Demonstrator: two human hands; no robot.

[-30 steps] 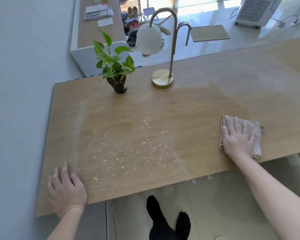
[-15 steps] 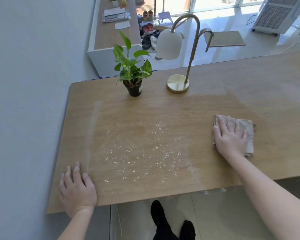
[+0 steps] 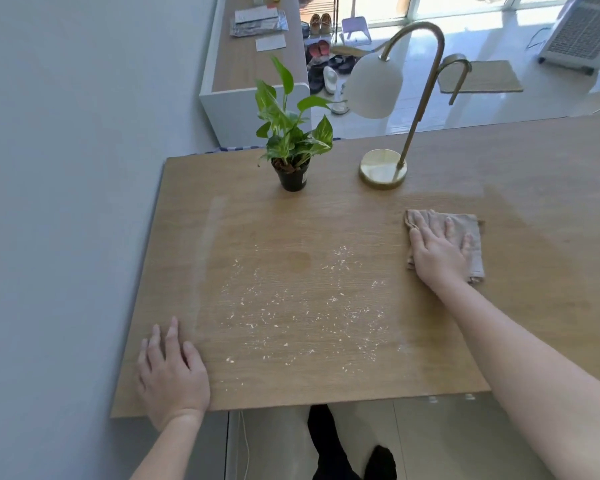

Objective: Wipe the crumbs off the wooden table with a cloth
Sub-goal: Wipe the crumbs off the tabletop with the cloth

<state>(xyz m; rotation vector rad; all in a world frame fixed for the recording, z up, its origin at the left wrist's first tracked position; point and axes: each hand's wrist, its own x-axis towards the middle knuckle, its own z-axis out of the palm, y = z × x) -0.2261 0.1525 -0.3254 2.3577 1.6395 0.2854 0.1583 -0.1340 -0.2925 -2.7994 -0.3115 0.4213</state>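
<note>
Pale crumbs (image 3: pixel 302 306) lie scattered over the middle of the wooden table (image 3: pixel 257 386). To their right a folded beige cloth (image 3: pixel 473 237) lies flat on the table, and my right hand (image 3: pixel 437 251) presses down on it with the fingers spread. My left hand (image 3: pixel 172 372) rests flat, palm down, on the table's near left corner, holding nothing. The cloth sits just right of the crumb patch and does not touch it.
A small potted plant (image 3: pixel 293 174) in a black pot and a brass desk lamp (image 3: pixel 383 168) with a white shade stand at the table's far side. A grey wall runs along the left. Under the near edge I see feet in dark socks (image 3: pixel 326 441).
My right hand with the cloth has slid left and away from the near edge, closer to the crumbs. The left hand stays put on the corner.
</note>
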